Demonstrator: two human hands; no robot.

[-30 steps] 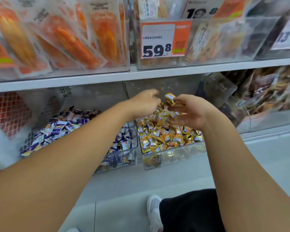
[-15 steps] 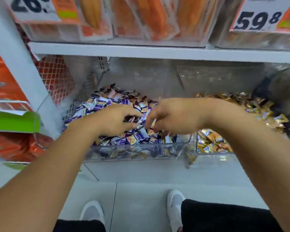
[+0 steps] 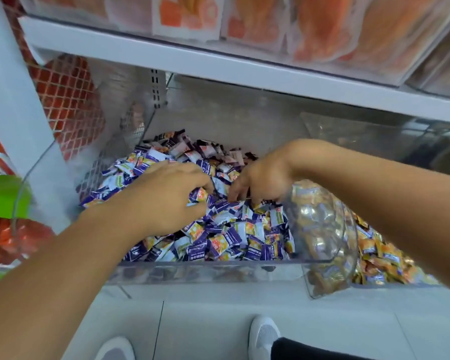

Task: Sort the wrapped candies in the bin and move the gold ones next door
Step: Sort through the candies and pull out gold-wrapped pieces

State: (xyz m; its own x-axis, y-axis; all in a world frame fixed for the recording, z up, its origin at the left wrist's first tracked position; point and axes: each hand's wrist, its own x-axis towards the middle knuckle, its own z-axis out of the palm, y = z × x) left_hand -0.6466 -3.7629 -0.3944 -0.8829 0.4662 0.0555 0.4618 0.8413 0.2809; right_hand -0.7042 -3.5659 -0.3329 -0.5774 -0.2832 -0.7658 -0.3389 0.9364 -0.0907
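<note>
Mid-sort. Left hand (image 3: 164, 196) and right hand (image 3: 262, 178) both down in the purple-candy bin (image 3: 218, 272), fingers curled into the purple-and-white candies (image 3: 234, 235); either grip's contents unclear. Gold candies (image 3: 379, 258) heaped next door in the adjoining bin; more picking apparently left.
</note>
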